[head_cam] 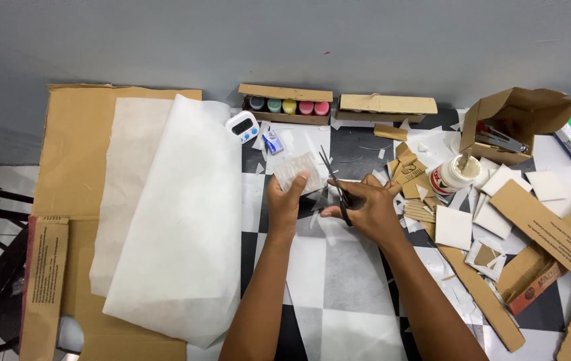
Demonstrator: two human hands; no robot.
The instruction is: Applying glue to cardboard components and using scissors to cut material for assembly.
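two hands, one cut in progress: my left hand (284, 199) pinches a small white textured square (299, 171) by its lower edge, thumb on the near face, fingers closed on it, holding it up over the checkered floor (339, 287). my right hand (365, 208) is clamped through the handles of the black scissors (336, 182), blades parted and pointing away from me, tips just beside the square's right edge.

to do this well, i judge i should keep the square taut and flat, feed it deep into the open blades rather than snip with the tips, and turn the piece, not the scissors, keeping my left thumb clear of the cutting line.

counting what i can see: one pair of scissors in hand, one square held, five paint pots (289, 105) in a cardboard tray against the wall, one small white timer (242, 126), one glue jar (454, 175), one big white sheet (178, 227) on flattened cardboard (71, 167) to my left. several white cut squares (454, 227) and many cardboard strips lie to the right; i can't count those exactly.
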